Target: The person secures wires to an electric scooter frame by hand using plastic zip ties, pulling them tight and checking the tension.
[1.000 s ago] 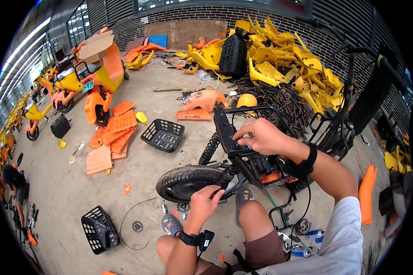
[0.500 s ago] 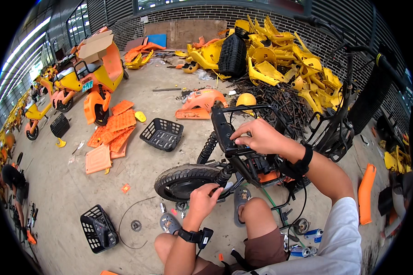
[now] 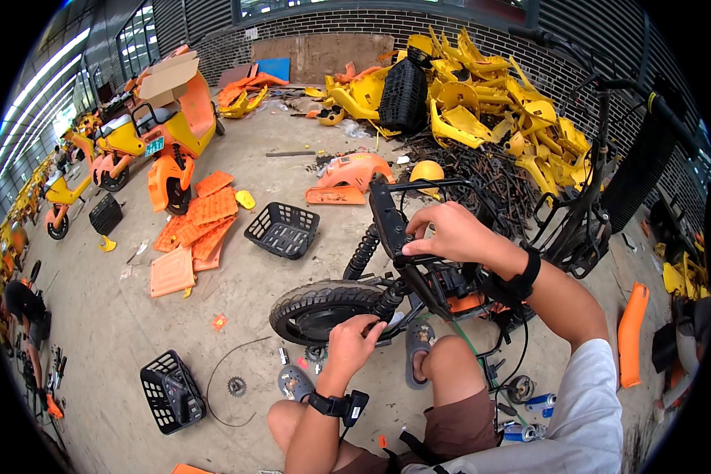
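In front of me stands a stripped scooter's black frame (image 3: 388, 217), with a rear wheel (image 3: 324, 310) and black coil shock absorbers (image 3: 363, 253). My right hand (image 3: 450, 231) is at the top of the frame's rear end, thumb and forefinger curled together against the metal. Any small part between those fingertips is too small to make out. Lower down, my left hand (image 3: 354, 345) is closed in a pinch beside the lower end of the nearer shock absorber (image 3: 389, 301), next to the wheel. What it pinches is hidden by the fingers.
A black basket (image 3: 283, 231) lies beyond the wheel, another basket (image 3: 172, 393) at the lower left. Orange panels (image 3: 205, 221), an orange fender (image 3: 355, 172) and a heap of yellow panels (image 3: 490, 103) lie farther off. Spray cans (image 3: 523, 432) lie by my right leg. A person (image 3: 28, 312) bends at far left.
My right hand's thumb and forefinger have curled closer together and shifted slightly down the frame. The left hand stays by the shock absorber. The whole view has shifted slightly.
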The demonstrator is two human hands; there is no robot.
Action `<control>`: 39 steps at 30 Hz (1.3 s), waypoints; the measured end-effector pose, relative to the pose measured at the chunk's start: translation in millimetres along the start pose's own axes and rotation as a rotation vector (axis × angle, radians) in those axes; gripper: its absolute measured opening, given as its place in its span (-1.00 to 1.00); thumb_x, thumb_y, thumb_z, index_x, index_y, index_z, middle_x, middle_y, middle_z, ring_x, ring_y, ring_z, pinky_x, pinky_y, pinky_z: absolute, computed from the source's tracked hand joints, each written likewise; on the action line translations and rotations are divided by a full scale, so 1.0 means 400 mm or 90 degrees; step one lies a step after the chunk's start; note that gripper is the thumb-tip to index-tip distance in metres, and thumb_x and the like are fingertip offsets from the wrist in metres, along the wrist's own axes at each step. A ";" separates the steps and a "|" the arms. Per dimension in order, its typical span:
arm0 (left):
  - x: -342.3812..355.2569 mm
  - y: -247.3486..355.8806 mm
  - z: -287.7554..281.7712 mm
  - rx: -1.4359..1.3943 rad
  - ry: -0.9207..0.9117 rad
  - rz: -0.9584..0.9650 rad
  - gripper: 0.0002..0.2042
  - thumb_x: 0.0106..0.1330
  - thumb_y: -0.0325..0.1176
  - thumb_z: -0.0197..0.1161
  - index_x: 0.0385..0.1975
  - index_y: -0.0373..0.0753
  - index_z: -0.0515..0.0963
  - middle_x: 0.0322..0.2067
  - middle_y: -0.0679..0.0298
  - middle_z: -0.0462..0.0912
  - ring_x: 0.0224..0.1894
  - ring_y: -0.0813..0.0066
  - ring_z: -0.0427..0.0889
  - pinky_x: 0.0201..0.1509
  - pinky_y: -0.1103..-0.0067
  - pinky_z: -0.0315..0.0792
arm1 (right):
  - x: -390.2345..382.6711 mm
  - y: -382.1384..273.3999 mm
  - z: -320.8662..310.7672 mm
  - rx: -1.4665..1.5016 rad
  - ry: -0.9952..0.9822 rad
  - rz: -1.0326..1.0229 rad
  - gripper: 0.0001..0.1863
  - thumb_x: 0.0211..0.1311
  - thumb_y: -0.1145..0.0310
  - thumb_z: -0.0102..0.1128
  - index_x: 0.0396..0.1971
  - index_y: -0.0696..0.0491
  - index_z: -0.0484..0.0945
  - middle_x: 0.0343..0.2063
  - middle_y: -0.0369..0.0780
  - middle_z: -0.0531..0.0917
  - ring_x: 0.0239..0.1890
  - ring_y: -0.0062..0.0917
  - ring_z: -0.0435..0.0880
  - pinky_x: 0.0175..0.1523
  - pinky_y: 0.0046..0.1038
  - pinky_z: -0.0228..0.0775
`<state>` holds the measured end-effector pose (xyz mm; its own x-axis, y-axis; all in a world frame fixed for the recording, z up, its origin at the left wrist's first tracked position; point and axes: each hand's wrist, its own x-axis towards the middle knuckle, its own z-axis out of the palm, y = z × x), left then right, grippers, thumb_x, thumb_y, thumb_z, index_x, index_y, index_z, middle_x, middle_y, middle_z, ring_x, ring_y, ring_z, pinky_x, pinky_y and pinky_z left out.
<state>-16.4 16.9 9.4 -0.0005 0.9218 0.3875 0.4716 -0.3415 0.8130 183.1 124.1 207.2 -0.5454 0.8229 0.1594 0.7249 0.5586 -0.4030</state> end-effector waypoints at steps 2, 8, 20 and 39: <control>-0.003 -0.001 -0.004 -0.003 0.002 -0.001 -0.81 0.16 -0.36 0.43 -0.32 -0.34 0.68 -0.48 0.09 0.69 -0.52 0.33 0.67 -0.40 0.52 0.51 | -0.008 -0.001 0.002 0.060 0.007 0.006 -0.73 0.10 0.26 0.40 -0.24 0.09 0.73 -0.40 -0.10 0.74 -0.29 -0.27 0.71 -0.14 -0.31 0.49; 0.000 0.005 -0.006 0.006 -0.010 0.000 -0.82 0.16 -0.36 0.43 -0.32 -0.34 0.68 -0.48 0.09 0.69 -0.50 0.33 0.67 -0.39 0.53 0.52 | -0.006 0.020 0.018 0.050 0.027 -0.012 -0.74 0.11 0.28 0.39 -0.25 0.11 0.74 -0.35 -0.07 0.74 -0.27 -0.25 0.72 -0.13 -0.31 0.50; -0.005 0.004 -0.014 0.014 -0.010 0.005 -0.80 0.17 -0.33 0.43 -0.33 -0.34 0.68 -0.49 0.08 0.69 -0.52 0.33 0.66 -0.40 0.51 0.52 | -0.003 0.017 0.006 0.061 0.036 -0.024 -0.76 0.11 0.27 0.38 -0.30 0.11 0.74 -0.37 -0.11 0.73 -0.26 -0.26 0.70 -0.11 -0.32 0.48; -0.004 0.007 -0.014 0.015 -0.008 -0.024 -0.76 0.15 -0.29 0.45 -0.34 -0.35 0.68 -0.48 0.08 0.68 -0.53 0.33 0.64 -0.41 0.50 0.51 | -0.002 -0.006 0.012 0.031 0.066 -0.008 -0.71 0.13 0.21 0.37 -0.36 0.16 0.72 -0.44 -0.06 0.71 -0.32 -0.20 0.69 -0.17 -0.28 0.48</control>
<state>-20.0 13.6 13.4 -0.0081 0.9362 0.3513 0.4917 -0.3022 0.8166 179.8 121.4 203.9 -0.5059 0.8236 0.2565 0.6959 0.5654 -0.4428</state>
